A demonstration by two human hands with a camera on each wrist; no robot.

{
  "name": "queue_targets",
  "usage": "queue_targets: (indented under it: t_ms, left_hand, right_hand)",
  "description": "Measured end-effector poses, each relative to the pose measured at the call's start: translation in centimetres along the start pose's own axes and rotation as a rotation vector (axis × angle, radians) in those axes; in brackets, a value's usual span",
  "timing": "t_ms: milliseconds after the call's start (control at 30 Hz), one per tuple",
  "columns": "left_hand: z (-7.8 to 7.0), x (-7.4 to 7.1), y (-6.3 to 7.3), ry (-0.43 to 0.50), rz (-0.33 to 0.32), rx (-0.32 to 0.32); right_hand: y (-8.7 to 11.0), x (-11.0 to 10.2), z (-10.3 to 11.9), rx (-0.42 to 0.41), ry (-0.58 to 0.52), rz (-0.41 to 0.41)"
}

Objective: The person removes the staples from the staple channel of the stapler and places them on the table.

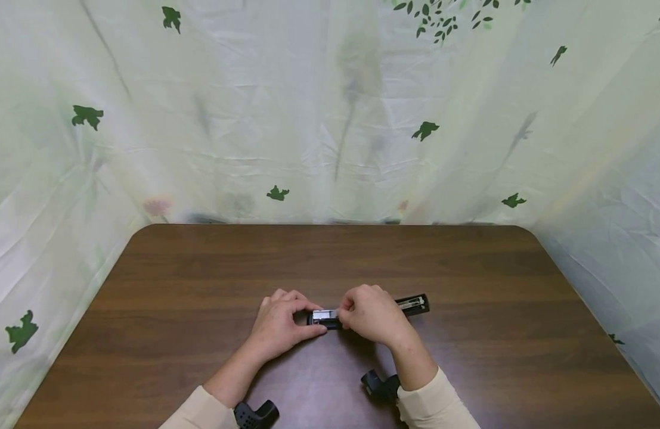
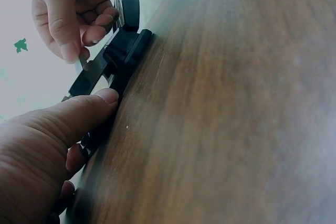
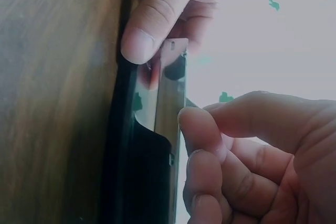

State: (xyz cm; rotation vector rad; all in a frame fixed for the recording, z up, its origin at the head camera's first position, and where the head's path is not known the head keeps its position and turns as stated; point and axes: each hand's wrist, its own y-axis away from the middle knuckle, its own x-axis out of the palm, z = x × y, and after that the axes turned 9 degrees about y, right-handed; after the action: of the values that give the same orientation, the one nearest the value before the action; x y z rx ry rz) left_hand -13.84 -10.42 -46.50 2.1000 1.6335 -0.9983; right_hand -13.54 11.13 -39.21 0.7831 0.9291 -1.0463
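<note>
A black stapler [image 1: 325, 320] lies on the table with its top cover [image 1: 414, 305] swung back to the right, baring the metal staple channel [image 3: 171, 87]. My left hand [image 1: 278, 326] grips its left end, thumb along the near side and fingers at the far side. Over the channel, my right hand [image 1: 374, 314] pinches a small thin grey strip of staples [image 2: 83, 61] between thumb and forefinger. In the right wrist view only a sliver of that strip [image 3: 195, 103] shows beside the fingertips. My right hand hides the stapler's middle in the head view.
The brown wooden table [image 1: 201, 268] extends around both hands. Black wrist devices [image 1: 380, 386] sit under both cream sleeves [image 1: 434, 402]. A pale curtain [image 1: 308, 119] with green leaf prints hangs behind the table and along its sides.
</note>
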Motion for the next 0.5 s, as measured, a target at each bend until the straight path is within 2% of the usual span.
queue_targets:
  t_ms: [167,300,367,500]
  left_hand:
    - [0.0,0.05,0.03,0.003,0.004,0.0]
    - [-0.04,0.02,0.0,0.008,0.002,-0.005]
    - [-0.08,-0.01,-0.02,0.006,0.0,-0.005]
    - [-0.08,0.03,-0.01,-0.001,-0.001,-0.004]
  right_hand:
    - [0.27,-0.61,-0.06,0.0,-0.028,-0.01]
    - [0.44,-0.96,-0.03,-0.047,-0.059,0.02]
    - [0.56,-1.06,0.0,-0.082,-0.068,0.078]
    - [0.83,-0.89,0.09,-0.147,-0.093,0.264]
